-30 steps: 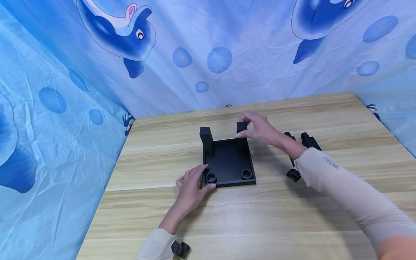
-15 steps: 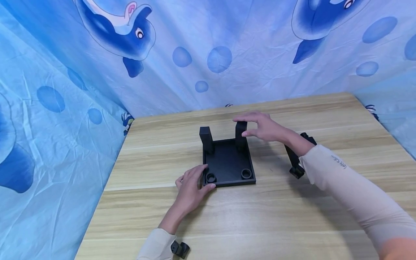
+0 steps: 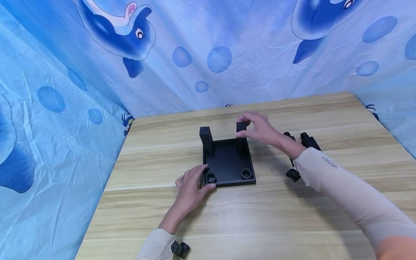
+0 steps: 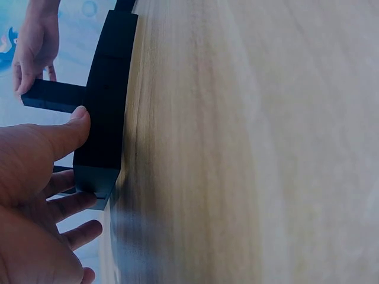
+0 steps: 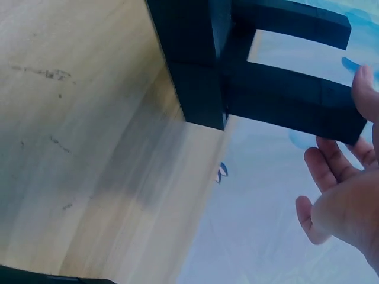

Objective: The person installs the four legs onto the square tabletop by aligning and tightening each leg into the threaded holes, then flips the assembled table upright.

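Observation:
A square black tabletop [image 3: 232, 183] of what looks like a small table lies with its raised rim upward. One black leg [image 3: 206, 134] rises from its far left corner and another leg [image 3: 241, 127] from its far right corner. Round sockets [image 3: 246, 174] show at the two near corners. My left hand [image 3: 191, 188] grips the near left corner, thumb on the front edge and fingers along the left side. With thumb and fingertips my right hand [image 3: 259, 128] pinches the top of the far right leg [image 5: 296, 100]. Its lower fingers hang loosely in the right wrist view.
Two more black pieces [image 3: 311, 142] with round ends lie right of the tabletop, partly hidden by my right forearm. All stands on a wooden table [image 3: 146, 213]. A blue dolphin-printed sheet [image 3: 201, 47] hangs behind and at the sides.
My right hand pinched the far right leg, loosened with its fingers stretched over the top, and now pinches it again. The left hand and tabletop have not visibly moved.

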A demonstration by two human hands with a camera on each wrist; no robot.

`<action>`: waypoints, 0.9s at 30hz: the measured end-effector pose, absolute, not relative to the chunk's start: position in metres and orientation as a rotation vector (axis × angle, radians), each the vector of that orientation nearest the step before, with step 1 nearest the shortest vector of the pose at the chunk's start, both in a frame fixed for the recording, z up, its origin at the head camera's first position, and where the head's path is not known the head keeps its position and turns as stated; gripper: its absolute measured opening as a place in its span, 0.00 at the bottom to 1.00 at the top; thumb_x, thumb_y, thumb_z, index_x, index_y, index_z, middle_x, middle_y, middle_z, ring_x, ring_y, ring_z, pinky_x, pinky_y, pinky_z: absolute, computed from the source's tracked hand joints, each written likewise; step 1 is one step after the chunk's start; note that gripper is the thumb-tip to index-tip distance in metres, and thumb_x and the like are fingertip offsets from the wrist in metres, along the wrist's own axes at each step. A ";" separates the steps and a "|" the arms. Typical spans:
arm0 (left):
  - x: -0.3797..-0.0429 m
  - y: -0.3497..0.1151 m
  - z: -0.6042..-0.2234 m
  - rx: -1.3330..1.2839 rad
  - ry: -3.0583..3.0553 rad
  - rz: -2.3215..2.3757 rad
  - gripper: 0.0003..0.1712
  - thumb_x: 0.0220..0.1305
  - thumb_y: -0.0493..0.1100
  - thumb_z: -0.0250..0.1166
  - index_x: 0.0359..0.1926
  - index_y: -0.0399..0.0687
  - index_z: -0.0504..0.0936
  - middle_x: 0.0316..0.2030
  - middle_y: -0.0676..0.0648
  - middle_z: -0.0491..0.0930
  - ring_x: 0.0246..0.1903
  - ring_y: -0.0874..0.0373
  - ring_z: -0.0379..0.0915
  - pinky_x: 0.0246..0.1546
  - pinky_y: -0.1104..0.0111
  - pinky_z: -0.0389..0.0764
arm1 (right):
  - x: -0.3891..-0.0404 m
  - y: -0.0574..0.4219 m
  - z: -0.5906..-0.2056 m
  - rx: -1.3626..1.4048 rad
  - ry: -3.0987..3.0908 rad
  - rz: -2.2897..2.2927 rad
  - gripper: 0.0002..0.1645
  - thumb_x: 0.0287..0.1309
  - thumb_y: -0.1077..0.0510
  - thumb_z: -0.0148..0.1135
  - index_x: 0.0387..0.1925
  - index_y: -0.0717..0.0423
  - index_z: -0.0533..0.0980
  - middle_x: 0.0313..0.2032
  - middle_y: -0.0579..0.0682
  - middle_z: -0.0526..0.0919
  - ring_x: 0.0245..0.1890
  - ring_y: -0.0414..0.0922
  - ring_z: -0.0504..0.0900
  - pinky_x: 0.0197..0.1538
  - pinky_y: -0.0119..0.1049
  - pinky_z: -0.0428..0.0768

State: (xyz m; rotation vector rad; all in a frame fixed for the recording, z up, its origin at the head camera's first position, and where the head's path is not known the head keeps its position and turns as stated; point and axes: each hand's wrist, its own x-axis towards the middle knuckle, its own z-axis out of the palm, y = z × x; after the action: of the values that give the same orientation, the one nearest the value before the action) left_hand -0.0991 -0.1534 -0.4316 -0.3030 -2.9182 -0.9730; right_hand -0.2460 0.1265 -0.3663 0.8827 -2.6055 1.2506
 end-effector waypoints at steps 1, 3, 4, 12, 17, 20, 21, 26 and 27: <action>-0.099 -0.153 -0.432 -0.300 -2.923 -0.976 0.38 0.57 0.55 0.69 0.67 0.57 0.69 0.64 0.52 0.69 0.65 0.53 0.58 0.59 0.49 0.46 | -0.246 0.128 -0.365 0.895 -2.630 1.239 0.27 0.49 0.53 0.75 0.50 0.55 0.77 0.47 0.53 0.79 0.48 0.50 0.74 0.58 0.57 0.55; -0.099 -0.153 -0.432 -0.293 -2.929 -0.980 0.38 0.57 0.56 0.69 0.67 0.57 0.68 0.64 0.53 0.69 0.66 0.54 0.58 0.59 0.50 0.45 | -0.245 0.132 -0.361 0.936 -2.682 1.218 0.31 0.51 0.54 0.73 0.58 0.53 0.74 0.53 0.53 0.78 0.53 0.52 0.72 0.59 0.59 0.52; -0.099 -0.153 -0.432 -0.292 -2.931 -0.980 0.38 0.57 0.56 0.69 0.67 0.57 0.68 0.65 0.53 0.69 0.66 0.54 0.58 0.59 0.50 0.45 | -0.245 0.134 -0.359 0.965 -2.703 1.212 0.33 0.53 0.54 0.72 0.60 0.53 0.73 0.56 0.53 0.77 0.57 0.53 0.71 0.59 0.60 0.51; -0.100 -0.153 -0.432 -0.297 -2.921 -0.978 0.38 0.57 0.55 0.70 0.67 0.56 0.69 0.65 0.52 0.69 0.65 0.53 0.58 0.59 0.48 0.46 | -0.245 0.139 -0.350 1.026 -2.741 1.235 0.27 0.57 0.63 0.67 0.60 0.54 0.76 0.59 0.55 0.77 0.61 0.54 0.69 0.64 0.56 0.55; -0.100 -0.153 -0.432 -0.316 -2.907 -0.971 0.38 0.57 0.54 0.70 0.67 0.55 0.69 0.64 0.51 0.69 0.65 0.51 0.59 0.58 0.46 0.47 | -0.246 0.131 -0.359 0.892 -2.665 1.239 0.20 0.50 0.56 0.74 0.45 0.55 0.79 0.41 0.52 0.81 0.44 0.49 0.75 0.55 0.50 0.61; -0.100 -0.152 -0.432 -0.321 -2.903 -0.967 0.38 0.57 0.54 0.70 0.67 0.55 0.69 0.64 0.51 0.70 0.65 0.51 0.59 0.58 0.46 0.47 | -0.247 0.128 -0.363 0.844 -2.628 1.228 0.20 0.46 0.54 0.76 0.36 0.55 0.74 0.33 0.50 0.77 0.39 0.51 0.74 0.47 0.46 0.65; -0.100 -0.152 -0.431 -0.318 -2.906 -0.967 0.38 0.57 0.54 0.70 0.67 0.55 0.69 0.64 0.51 0.69 0.65 0.51 0.59 0.58 0.46 0.47 | -0.247 0.127 -0.364 0.836 -2.624 1.220 0.21 0.45 0.54 0.77 0.34 0.54 0.73 0.32 0.49 0.77 0.38 0.51 0.74 0.47 0.45 0.63; -0.099 -0.152 -0.431 -0.287 -2.929 -0.970 0.37 0.57 0.55 0.69 0.67 0.57 0.69 0.65 0.52 0.69 0.66 0.53 0.58 0.59 0.49 0.46 | -0.246 0.129 -0.361 0.883 -2.681 1.162 0.24 0.45 0.55 0.77 0.44 0.55 0.76 0.42 0.52 0.80 0.46 0.52 0.74 0.54 0.53 0.56; -0.099 -0.152 -0.431 -0.284 -2.931 -0.969 0.37 0.57 0.55 0.69 0.67 0.57 0.69 0.65 0.52 0.69 0.66 0.53 0.58 0.59 0.49 0.46 | -0.245 0.130 -0.359 0.912 -2.703 1.145 0.27 0.46 0.55 0.76 0.48 0.55 0.77 0.46 0.53 0.80 0.49 0.52 0.73 0.54 0.55 0.54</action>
State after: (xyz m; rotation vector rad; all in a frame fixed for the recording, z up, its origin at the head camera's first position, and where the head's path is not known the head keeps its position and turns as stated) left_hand -0.0994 -0.1522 -0.4307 -0.2843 -2.9314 -0.9695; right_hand -0.2453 0.1304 -0.3592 0.9124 -2.7029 1.1454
